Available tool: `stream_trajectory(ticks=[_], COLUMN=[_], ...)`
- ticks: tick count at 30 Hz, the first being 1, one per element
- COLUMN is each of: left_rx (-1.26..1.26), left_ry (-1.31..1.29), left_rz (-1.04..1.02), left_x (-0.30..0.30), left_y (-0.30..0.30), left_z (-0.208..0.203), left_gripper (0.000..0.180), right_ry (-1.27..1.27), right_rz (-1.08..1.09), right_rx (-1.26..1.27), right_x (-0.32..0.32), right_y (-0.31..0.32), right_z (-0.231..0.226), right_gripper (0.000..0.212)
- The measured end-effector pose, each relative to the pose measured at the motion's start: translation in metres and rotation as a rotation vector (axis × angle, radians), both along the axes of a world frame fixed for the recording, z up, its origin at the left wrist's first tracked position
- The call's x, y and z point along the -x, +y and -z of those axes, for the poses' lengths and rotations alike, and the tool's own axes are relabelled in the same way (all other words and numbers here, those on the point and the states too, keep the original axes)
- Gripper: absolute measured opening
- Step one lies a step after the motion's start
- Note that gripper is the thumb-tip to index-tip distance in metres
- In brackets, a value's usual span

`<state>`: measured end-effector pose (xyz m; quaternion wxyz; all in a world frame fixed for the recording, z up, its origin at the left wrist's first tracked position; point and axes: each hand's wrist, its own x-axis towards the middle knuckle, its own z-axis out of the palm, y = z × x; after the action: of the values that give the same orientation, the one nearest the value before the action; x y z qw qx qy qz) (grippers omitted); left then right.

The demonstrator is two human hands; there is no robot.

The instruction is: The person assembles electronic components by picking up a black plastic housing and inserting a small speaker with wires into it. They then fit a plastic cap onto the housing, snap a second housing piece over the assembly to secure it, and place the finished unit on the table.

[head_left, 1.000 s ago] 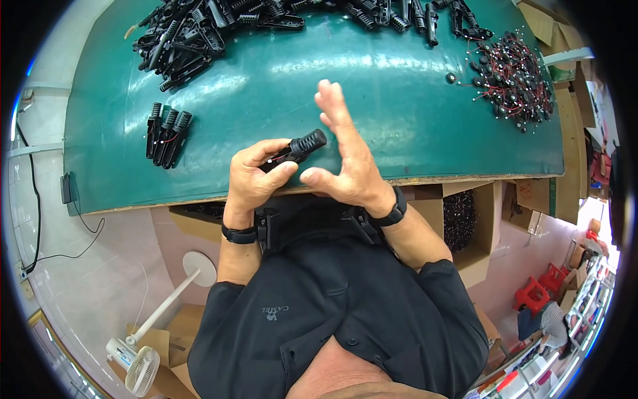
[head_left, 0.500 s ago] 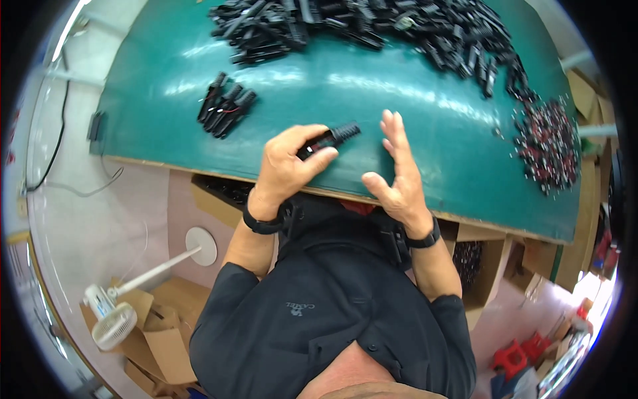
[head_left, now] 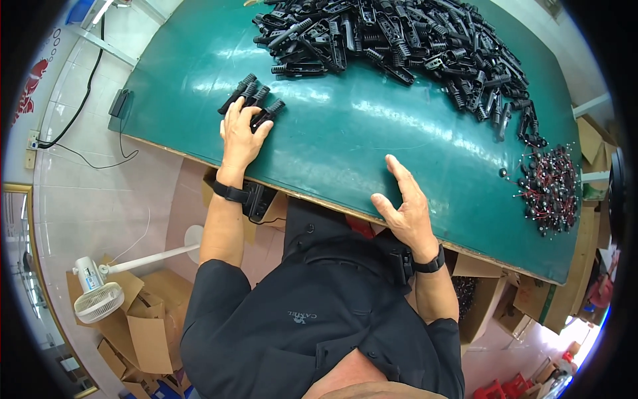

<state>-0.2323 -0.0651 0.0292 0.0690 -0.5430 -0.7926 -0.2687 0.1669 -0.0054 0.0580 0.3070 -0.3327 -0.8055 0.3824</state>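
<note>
My left hand (head_left: pixel 240 136) reaches over a small row of black ribbed plastic parts (head_left: pixel 246 88) at the left of the green table. Its thumb and fingers close around the nearest black ribbed part (head_left: pixel 271 113), which lies beside the others; the hand covers the lower ends of the row. My right hand (head_left: pixel 407 213) hovers by the table's front edge, thumb and fingers apart, holding nothing. A big heap of similar black parts (head_left: pixel 399 33) spreads along the far side.
At the right of the green table (head_left: pixel 332 146) lies a pile of small red-and-black wired pieces (head_left: pixel 548 189). A black box with a cable (head_left: pixel 119 103) sits at the left edge. Below stand a white fan (head_left: pixel 98 299) and cardboard boxes (head_left: pixel 149 339).
My left hand has carried a black ribbed part left and away from me to the small row. The right hand stays open near the edge. The whole view has shifted somewhat.
</note>
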Motion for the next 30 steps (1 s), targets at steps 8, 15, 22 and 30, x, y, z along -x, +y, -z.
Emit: stream_trajectory(ticks=[8,15,22,30], left_rx=[0.052,-0.023,-0.029,0.165], left_ry=[-0.047,-0.227,-0.243,-0.246], left_rz=[-0.105,-0.056,-0.058,-0.012], left_x=[0.015,0.091,0.148,0.131], left_y=[-0.03,-0.043,-0.03,-0.053], left_z=[-0.027,-0.032,-0.03,-0.037], left_gripper=[0.084,0.098,0.085,0.08], right_ry=[-0.156,-0.218,-0.344,-0.468], right_rz=[-0.176,-0.24,-0.146,-0.112], right_rx=[-0.229,-0.411,-0.42,-0.504], right_x=[0.044,0.171,0.292,0.293], right_y=[0.028,0.084,0.123,0.12], right_z=[-0.039,-0.034,-0.023,-0.007], right_gripper=[0.066,0.062,0.05,0.026])
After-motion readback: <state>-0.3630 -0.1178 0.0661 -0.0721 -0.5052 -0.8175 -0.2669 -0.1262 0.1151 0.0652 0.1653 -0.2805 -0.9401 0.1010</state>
